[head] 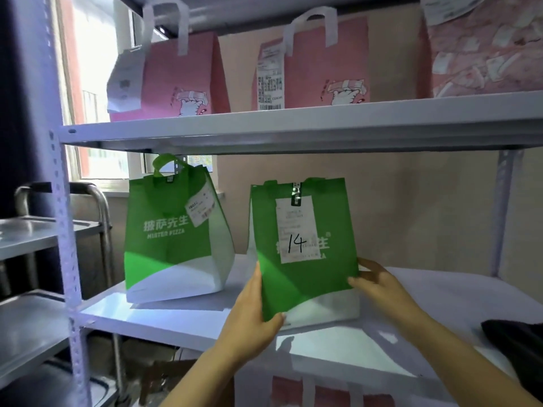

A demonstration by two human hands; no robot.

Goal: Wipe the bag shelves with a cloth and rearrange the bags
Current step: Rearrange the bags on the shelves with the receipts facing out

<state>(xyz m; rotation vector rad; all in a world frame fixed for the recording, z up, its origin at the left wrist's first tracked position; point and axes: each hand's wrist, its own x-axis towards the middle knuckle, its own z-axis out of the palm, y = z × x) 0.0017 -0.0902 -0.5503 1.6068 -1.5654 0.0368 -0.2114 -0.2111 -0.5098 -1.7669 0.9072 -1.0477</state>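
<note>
holding the green bag marked 14 (305, 248) between my left hand (252, 315) and right hand (373, 282), fingers curled around its sides, on the middle shelf (188, 321).

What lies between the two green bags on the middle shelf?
Nothing: in the head view, only bare white shelf and wall show between the left green bag and the bag marked 14.

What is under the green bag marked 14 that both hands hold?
The green bag marked 14 stands on the white middle shelf, left hand and right hand at its sides. Its contents are hidden.
</note>
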